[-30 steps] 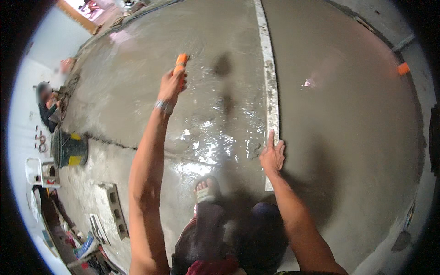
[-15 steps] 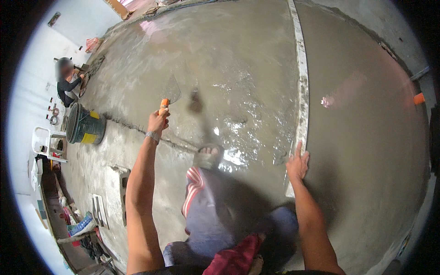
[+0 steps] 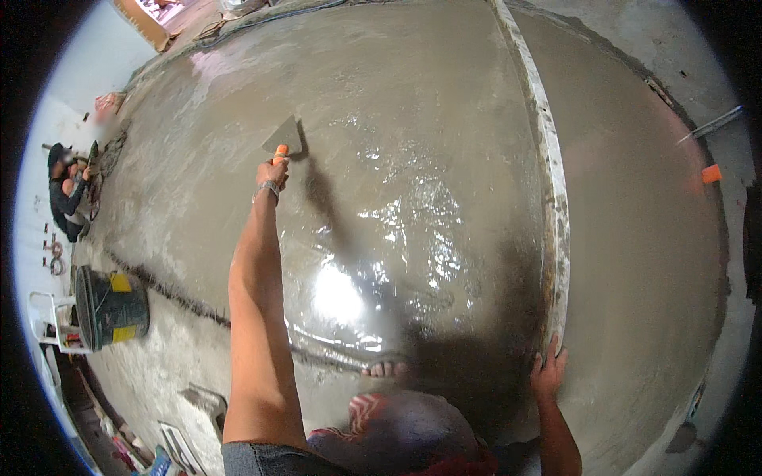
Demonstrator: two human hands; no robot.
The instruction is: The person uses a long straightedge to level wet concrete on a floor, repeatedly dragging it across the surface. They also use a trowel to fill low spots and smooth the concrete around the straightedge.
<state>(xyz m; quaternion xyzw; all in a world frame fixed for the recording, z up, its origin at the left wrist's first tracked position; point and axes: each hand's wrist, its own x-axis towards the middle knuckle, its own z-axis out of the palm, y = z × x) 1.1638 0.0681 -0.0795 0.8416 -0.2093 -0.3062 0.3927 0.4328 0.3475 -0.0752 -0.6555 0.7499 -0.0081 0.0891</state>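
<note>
My left hand (image 3: 272, 174) is closed around the orange handle of a trowel (image 3: 287, 136). The trowel's triangular grey blade is over the wet, smooth cement floor (image 3: 413, 87), with a dark shadow beside it. A long, pale, mortar-stained straightedge (image 3: 552, 174) lies across the cement from the far side toward me. At its near end is my right hand (image 3: 548, 377), touching it with fingers stretched out and spread. Whether the thumb presses its side is hard to tell. My foot (image 3: 385, 369) shows at the edge of the wet cement.
A dark bucket with yellow patches (image 3: 111, 305) stands at left by a white plastic chair (image 3: 54, 325). Another person (image 3: 70, 194) crouches by the far left wall. A hollow block (image 3: 208, 404) and a flat float (image 3: 178, 444) are at lower left. An orange piece (image 3: 711, 174) sits at right.
My left hand has carried the trowel farther out over the cement, its blade now turned flatter to view. My right hand now sits at the straightedge's near end. The whole view has shifted.
</note>
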